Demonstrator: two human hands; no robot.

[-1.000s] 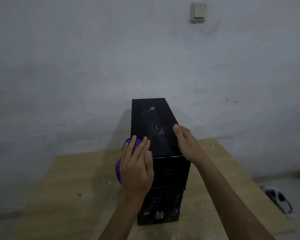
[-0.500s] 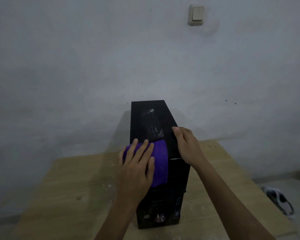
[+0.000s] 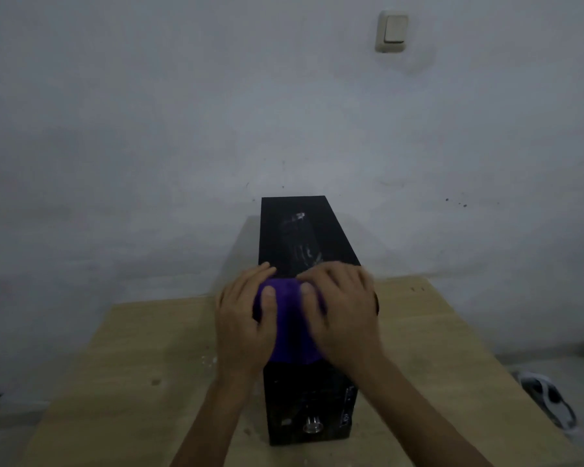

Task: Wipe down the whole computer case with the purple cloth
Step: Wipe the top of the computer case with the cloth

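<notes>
case: the black case (image 3: 304, 230) is standing upright on the bench (image 3: 142, 348), front panel facing the person, rear end sitting close to the wall (image 3: 149, 129)
cloth: the purple cloth (image 3: 289, 326) is draping over the case's top front edge, hanging partway down the front panel
left hand: the left hand (image 3: 246, 318) is pressing on the cloth's left side, thumb lying on the cloth, fingers curling over its top; i am judging it a hold on the cloth
right hand: the right hand (image 3: 343, 311) is blurred; it is lying over the cloth's right side with the thumb on the cloth; whether the fingers are gripping or lying flat i cannot tell
done: little is looking finished; pale smears are showing on the top panel behind the hands, so the top is likely waiting for its wipe
left: top, front below the cloth, both sides and rear all seem to be waiting; the sides are hardly showing here
edges: the cloth is sitting right at the top front corner; the case is taking up the bench's middle, well apart from both side edges
room: bare bench is lying on both sides of the case; the wall is crowding the rear, so the back probably calls for turning the case
off bench: a shoe (image 3: 550, 402) is lying on the floor at the right; a switch (image 3: 392, 31) is sitting high on the wall
</notes>
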